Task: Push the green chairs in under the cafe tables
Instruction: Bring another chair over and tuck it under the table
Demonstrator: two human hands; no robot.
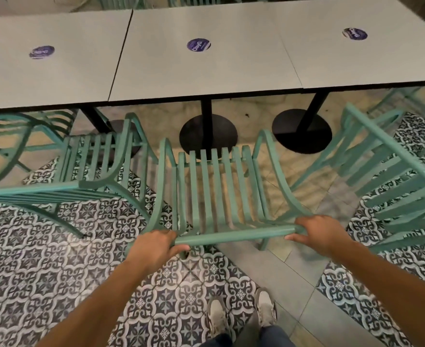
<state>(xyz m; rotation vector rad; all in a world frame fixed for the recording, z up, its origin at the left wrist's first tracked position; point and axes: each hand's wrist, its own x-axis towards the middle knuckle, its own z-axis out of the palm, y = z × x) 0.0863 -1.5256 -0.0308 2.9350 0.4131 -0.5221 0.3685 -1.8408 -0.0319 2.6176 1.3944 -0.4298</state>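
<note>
A green slatted chair (216, 186) stands in front of me, facing the middle grey cafe table (206, 76). Its seat front sits near the table's black round base, short of the table edge. My left hand (156, 246) grips the left end of the chair's top back rail. My right hand (319, 232) grips the right end of the same rail. A second green chair (91, 166) stands at the left, its seat partly under the left table (51, 78). A third green chair (391, 176) stands turned at an angle at the right.
Three grey tables with round purple stickers stand joined in a row on black pedestal legs. More green chairs show at the far left and behind the tables. The floor has patterned tiles, and my shoes (241, 314) stand close behind the chair.
</note>
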